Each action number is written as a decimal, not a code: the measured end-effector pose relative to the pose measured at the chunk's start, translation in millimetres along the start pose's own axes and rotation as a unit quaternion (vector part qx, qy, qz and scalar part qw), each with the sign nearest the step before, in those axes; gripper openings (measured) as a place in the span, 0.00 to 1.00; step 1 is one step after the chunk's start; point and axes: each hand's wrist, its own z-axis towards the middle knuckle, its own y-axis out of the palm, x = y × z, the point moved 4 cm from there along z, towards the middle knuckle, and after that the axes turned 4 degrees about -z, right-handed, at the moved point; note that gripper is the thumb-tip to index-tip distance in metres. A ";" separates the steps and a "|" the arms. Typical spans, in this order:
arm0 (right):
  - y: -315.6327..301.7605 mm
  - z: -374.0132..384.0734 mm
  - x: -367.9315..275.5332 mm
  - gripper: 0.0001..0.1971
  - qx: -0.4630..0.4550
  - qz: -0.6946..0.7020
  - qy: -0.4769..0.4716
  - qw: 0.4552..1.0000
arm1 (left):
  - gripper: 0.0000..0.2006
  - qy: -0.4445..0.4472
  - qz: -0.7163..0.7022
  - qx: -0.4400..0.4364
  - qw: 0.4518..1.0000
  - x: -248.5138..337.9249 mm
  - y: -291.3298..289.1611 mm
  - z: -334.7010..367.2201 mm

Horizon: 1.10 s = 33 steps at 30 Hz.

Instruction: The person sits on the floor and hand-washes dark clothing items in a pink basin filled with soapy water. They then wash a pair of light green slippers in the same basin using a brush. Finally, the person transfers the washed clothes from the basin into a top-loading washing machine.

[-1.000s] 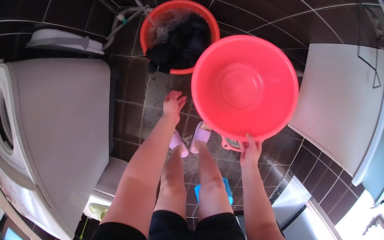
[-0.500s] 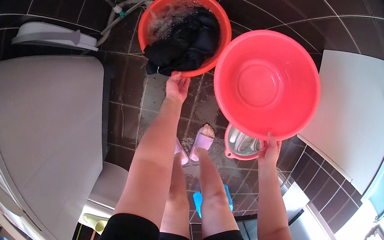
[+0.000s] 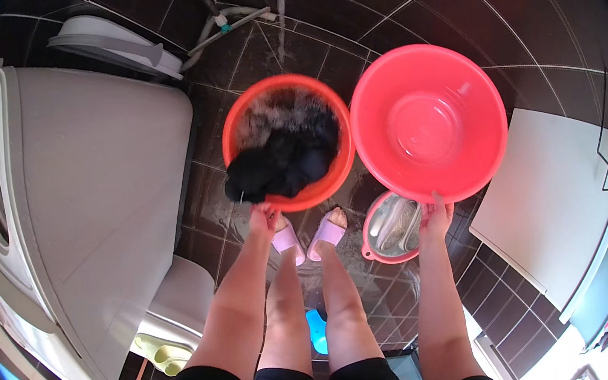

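My left hand (image 3: pixel 263 218) grips the near rim of an orange-red basin (image 3: pixel 347 160) on the tiled floor. Black clothes (image 3: pixel 288 154) lie in that basin in bubbly water, and a dark part of them hangs over its left rim. On the other side, my right hand (image 3: pixel 436 215) pinches the near rim of a bare pink basin (image 3: pixel 381 78), tilted with its inside facing me. Partly below it stands a small pink-rimmed tub (image 3: pixel 369 250) with a pair of pale shoes (image 3: pixel 401 223) in it.
A grey-white washing machine (image 3: pixel 102 154) stands at the left, and a white cabinet (image 3: pixel 548 198) at the right. White pipes (image 3: pixel 223 29) run at the back wall, near a falling stream of water (image 3: pixel 282 10). My feet in lilac slippers (image 3: pixel 327 234) stand on wet dark tiles.
The orange-red basin with the clothes has come toward me, out from under the water stream, with my left hand on its rim. The pink basin is still held up at the right.
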 end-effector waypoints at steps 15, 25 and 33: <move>185.5 31.8 157.6 0.20 -0.118 0.045 0.175 0.976 | 0.11 -0.024 -0.011 0.125 0.992 1.7 -145.1 -68.7; 198.4 34.1 190.1 0.19 -0.177 0.057 0.200 0.962 | 0.38 0.312 0.280 0.326 0.847 12.7 -121.3 -94.7; 186.2 22.9 174.1 0.20 -0.160 -0.081 0.241 0.954 | 0.45 0.370 0.348 0.217 0.834 35.0 -48.7 -119.9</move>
